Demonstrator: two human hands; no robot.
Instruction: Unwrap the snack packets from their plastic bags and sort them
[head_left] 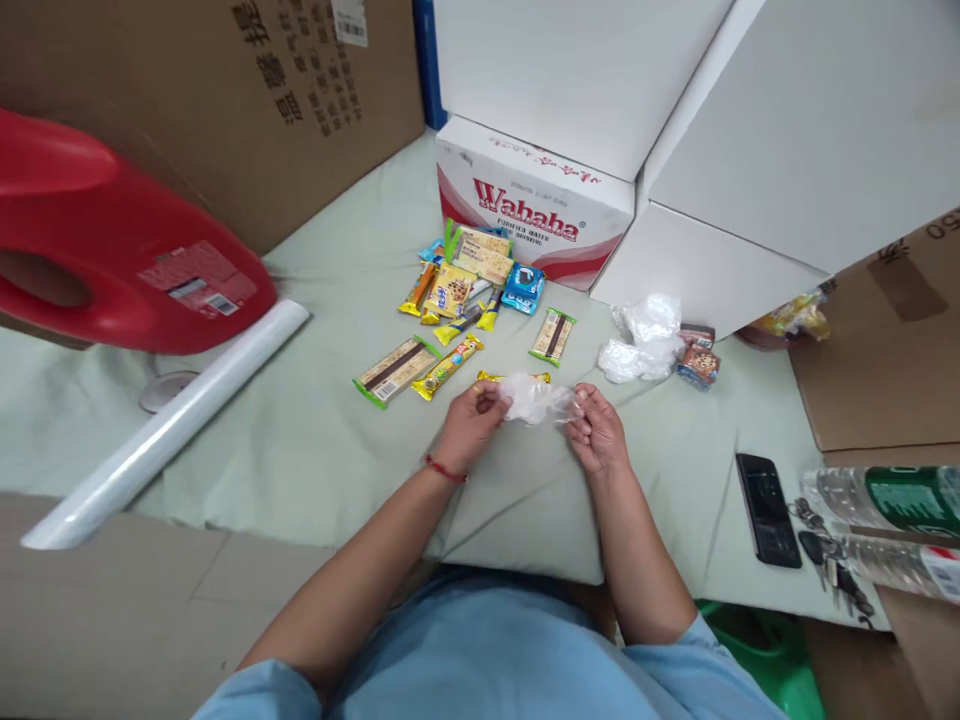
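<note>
Between my two hands stretches a crumpled sheet of clear plastic film [534,400]. My left hand [474,425] pinches its left end and my right hand [596,428] grips the right end. A yellow wrapped snack bar [491,377] lies just beyond, partly hidden by the film. Past my left hand are another yellow snack bar [448,367] and a larger green-ended bar [397,371]. A smaller green-ended bar [553,336] rests farther ahead. Behind these is a pile of snack packets, with a yellow cookie packet [450,291] and a blue packet [523,286].
Plastic-wrapped bundles [646,335] and brown packets [698,362] lie right of centre. A Wahaha box [536,205] stands at the back. Leftward are a red jug [127,240] and a white roll [172,425]. At right are a phone [769,510], keys [829,560] and bottles [907,500].
</note>
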